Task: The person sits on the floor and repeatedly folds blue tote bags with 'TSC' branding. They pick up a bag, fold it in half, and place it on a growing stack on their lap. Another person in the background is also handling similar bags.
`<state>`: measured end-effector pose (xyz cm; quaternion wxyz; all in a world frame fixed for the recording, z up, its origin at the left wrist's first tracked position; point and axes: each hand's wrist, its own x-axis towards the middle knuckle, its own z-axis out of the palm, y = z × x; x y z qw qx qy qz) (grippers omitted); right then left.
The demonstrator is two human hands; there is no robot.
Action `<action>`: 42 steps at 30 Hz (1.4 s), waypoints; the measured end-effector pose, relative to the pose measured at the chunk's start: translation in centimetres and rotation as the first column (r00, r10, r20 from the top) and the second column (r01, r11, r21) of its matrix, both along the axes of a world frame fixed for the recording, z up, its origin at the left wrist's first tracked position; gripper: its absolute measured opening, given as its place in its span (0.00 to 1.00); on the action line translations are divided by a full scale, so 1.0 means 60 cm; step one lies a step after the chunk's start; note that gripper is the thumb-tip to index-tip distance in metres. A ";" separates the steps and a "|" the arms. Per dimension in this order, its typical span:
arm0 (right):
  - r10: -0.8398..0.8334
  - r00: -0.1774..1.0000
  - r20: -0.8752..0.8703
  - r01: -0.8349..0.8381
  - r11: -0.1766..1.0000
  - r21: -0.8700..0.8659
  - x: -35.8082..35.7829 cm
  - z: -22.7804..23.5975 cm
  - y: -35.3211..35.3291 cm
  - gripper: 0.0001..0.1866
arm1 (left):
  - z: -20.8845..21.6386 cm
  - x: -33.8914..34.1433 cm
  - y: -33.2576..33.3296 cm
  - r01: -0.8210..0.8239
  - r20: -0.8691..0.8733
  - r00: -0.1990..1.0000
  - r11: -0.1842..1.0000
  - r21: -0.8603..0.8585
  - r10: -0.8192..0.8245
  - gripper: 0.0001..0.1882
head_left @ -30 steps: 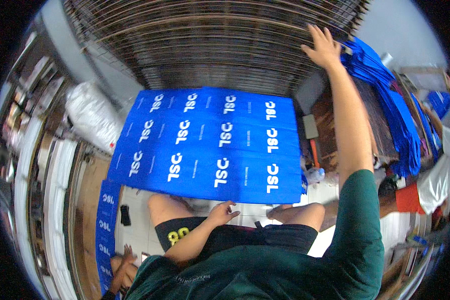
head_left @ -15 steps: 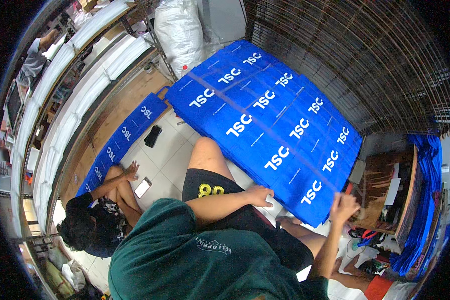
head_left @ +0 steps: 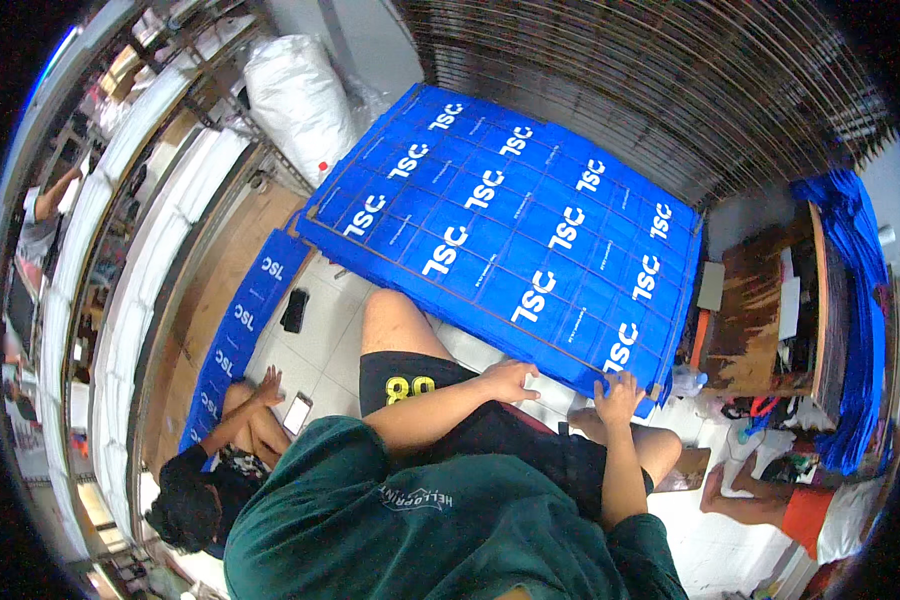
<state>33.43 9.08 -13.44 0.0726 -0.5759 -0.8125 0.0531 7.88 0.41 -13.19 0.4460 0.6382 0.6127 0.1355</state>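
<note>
A wire rack shelf, a thin brown grid, lies over a broad layer of blue printed sheets in front of me. My right hand is at the shelf's near right corner, its fingers curled over the front edge. My left hand hovers above my lap, short of the sheets' near edge. It holds nothing, and its thumb stands apart from the fingers.
More wire shelves are tilted up beyond the sheets. A co-worker sits at left beside a blue printed strip, with a phone and a black object on the floor. A wooden cabinet stands at right.
The wire shelf, a blurred bar above the sheets before, has come down onto them. My right hand has moved left and down with it to the near corner. My left hand stays over my lap.
</note>
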 end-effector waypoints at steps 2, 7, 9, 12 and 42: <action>-0.019 0.999 -0.026 0.020 0.999 0.042 -0.005 0.034 -0.008 0.18 | -0.007 0.005 -0.004 0.009 0.016 1.000 0.999 0.031 -0.010 0.30; 0.146 0.948 -0.282 -0.226 0.935 -0.274 0.028 0.057 -0.042 0.18 | -0.002 0.015 -0.006 0.068 0.044 0.997 0.996 0.054 -0.070 0.30; 0.080 0.947 -0.312 -0.231 0.845 -0.482 0.040 0.028 -0.068 0.19 | 0.009 0.014 -0.006 0.098 0.025 0.995 0.995 -0.035 -0.097 0.29; 0.073 0.930 -0.360 -0.290 0.746 -0.599 0.062 -0.036 -0.083 0.22 | 0.008 0.012 -0.005 0.103 0.024 0.994 0.995 -0.003 -0.103 0.29; -0.126 0.970 -0.208 -0.092 0.601 -0.794 0.056 -0.093 -0.022 0.29 | 0.016 0.017 -0.001 0.107 0.018 0.994 0.983 -0.147 -0.105 0.32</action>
